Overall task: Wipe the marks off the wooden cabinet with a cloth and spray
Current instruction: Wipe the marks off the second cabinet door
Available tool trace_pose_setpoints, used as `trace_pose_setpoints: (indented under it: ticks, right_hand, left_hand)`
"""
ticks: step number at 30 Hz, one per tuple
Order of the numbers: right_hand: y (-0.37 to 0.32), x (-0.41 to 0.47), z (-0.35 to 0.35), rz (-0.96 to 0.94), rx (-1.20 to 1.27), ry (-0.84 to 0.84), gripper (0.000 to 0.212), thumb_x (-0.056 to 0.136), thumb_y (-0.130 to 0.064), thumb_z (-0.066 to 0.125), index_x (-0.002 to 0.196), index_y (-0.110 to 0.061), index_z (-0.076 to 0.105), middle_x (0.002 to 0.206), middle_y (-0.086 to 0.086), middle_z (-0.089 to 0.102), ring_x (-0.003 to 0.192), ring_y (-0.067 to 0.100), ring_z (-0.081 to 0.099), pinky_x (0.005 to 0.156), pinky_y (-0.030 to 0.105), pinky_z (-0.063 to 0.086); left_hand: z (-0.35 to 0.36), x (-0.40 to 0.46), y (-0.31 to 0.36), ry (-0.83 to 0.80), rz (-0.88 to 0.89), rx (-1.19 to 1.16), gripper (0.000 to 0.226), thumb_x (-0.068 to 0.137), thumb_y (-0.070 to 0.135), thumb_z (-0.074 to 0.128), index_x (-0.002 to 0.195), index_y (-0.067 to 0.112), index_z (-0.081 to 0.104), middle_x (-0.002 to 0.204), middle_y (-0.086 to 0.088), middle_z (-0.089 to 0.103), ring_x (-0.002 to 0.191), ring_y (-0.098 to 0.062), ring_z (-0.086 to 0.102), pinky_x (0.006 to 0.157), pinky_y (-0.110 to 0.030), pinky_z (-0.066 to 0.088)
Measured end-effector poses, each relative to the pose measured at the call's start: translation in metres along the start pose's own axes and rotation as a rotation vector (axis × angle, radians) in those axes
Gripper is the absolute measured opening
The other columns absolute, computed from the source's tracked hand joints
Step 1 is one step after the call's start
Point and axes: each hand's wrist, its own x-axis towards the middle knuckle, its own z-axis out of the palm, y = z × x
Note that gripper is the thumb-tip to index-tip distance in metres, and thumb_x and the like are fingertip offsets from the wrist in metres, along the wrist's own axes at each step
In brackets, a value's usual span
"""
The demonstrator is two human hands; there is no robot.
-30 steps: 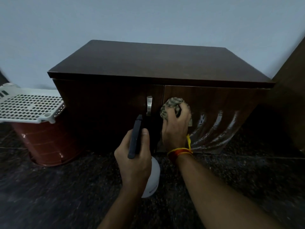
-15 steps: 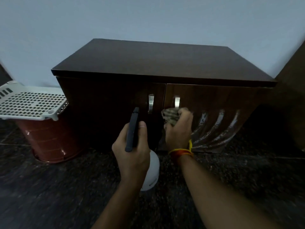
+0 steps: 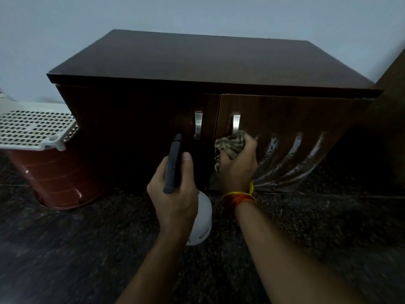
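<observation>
Cabinet [image 3: 210, 62] of dark wood stands on the speckled floor [image 3: 328, 238] against the wall. The right hand [image 3: 237, 165] presses a bunched cloth [image 3: 230, 144] to its right door under the handle [image 3: 236, 126]. The left hand [image 3: 175, 194] grips a spray bottle [image 3: 202, 218]. A red basket [image 3: 54, 176] sits left.
</observation>
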Motion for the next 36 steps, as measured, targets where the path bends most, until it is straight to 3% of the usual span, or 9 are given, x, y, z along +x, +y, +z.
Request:
trace_pose_setpoints:
  ticks: [3,8,12,14,21,25,29,32,36]
  right_hand:
    - [0.002,0.0,0.003,0.005,-0.016,0.016,0.051,0.077,-0.003,0.071,0.123,-0.004,0.051,0.115,0.012,0.061,0.107,0.022,0.06,0.093,0.04,0.051]
    - [-0.012,0.005,0.002,-0.142,-0.032,0.082,0.049,0.075,0.001,0.072,0.12,0.004,0.051,0.121,0.012,0.046,0.105,0.004,0.041,0.09,-0.003,0.029]
    - [0.004,0.004,0.0,-0.107,-0.176,0.037,0.048,0.074,-0.002,0.075,0.118,-0.005,0.054,0.116,0.011,0.059,0.11,0.022,0.055,0.094,0.021,0.042]
    - [0.011,0.002,0.0,0.015,-0.158,0.062,0.047,0.074,-0.006,0.076,0.115,-0.011,0.054,0.11,0.008,0.064,0.105,0.025,0.06,0.092,0.033,0.049]
    - [-0.011,0.015,0.023,0.651,0.416,0.314,0.039,0.08,-0.001,0.064,0.117,0.002,0.051,0.094,0.018,0.061,0.062,0.024,0.058,0.044,0.022,0.045]
    - [-0.027,0.017,0.03,0.819,0.776,0.247,0.044,0.092,0.003,0.046,0.132,-0.011,0.037,0.087,0.012,0.054,0.043,0.011,0.054,0.038,0.018,0.044]
    - [-0.007,0.001,0.046,0.779,0.705,0.22,0.066,0.097,-0.004,0.041,0.151,-0.018,0.004,0.127,0.006,0.043,0.076,0.02,0.059,0.07,0.036,0.053]
    - [0.01,-0.001,0.049,0.867,0.567,0.246,0.061,0.098,-0.011,0.043,0.151,-0.013,0.012,0.146,0.012,0.035,0.118,0.029,0.052,0.1,0.042,0.044]
    - [0.02,0.005,0.03,1.079,0.613,0.016,0.037,0.103,-0.02,0.031,0.136,-0.007,0.04,0.118,0.011,0.055,0.092,0.019,0.057,0.072,0.023,0.044]
  left_hand:
    - [-0.004,0.0,-0.002,0.005,-0.001,0.017,0.029,0.092,0.043,0.053,0.074,0.021,0.056,0.069,-0.022,0.056,0.048,-0.041,0.049,0.04,-0.042,0.039]
    - [-0.01,0.005,-0.003,0.048,0.0,0.034,0.026,0.094,0.036,0.054,0.072,0.023,0.056,0.072,-0.024,0.057,0.049,-0.043,0.05,0.041,-0.044,0.041]
    - [-0.013,-0.002,-0.003,0.008,-0.013,0.014,0.025,0.094,0.035,0.055,0.072,0.022,0.056,0.072,-0.024,0.057,0.05,-0.044,0.049,0.042,-0.043,0.041]
    - [-0.015,-0.006,-0.004,-0.012,-0.012,0.003,0.026,0.096,0.031,0.057,0.073,0.019,0.057,0.072,-0.026,0.056,0.049,-0.044,0.048,0.041,-0.04,0.039]
    - [-0.017,-0.012,-0.014,-0.042,-0.018,0.002,0.034,0.094,0.036,0.056,0.076,0.007,0.056,0.062,-0.03,0.05,0.048,-0.042,0.047,0.042,-0.044,0.037]
    - [-0.015,-0.004,-0.011,-0.026,-0.012,-0.008,0.034,0.09,0.047,0.054,0.074,0.016,0.056,0.067,-0.028,0.054,0.049,-0.042,0.048,0.042,-0.045,0.039]
    - [-0.016,0.0,-0.015,-0.039,-0.005,0.02,0.028,0.089,0.047,0.053,0.075,0.023,0.056,0.072,-0.027,0.056,0.049,-0.043,0.048,0.042,-0.046,0.039]
    - [-0.018,-0.002,-0.02,-0.057,-0.009,0.04,0.029,0.093,0.041,0.055,0.076,0.018,0.057,0.073,-0.028,0.056,0.049,-0.043,0.048,0.041,-0.041,0.039]
    - [-0.02,-0.002,-0.023,-0.064,-0.034,0.036,0.021,0.097,0.028,0.055,0.076,0.024,0.058,0.073,-0.03,0.058,0.047,-0.036,0.051,0.041,-0.029,0.042]
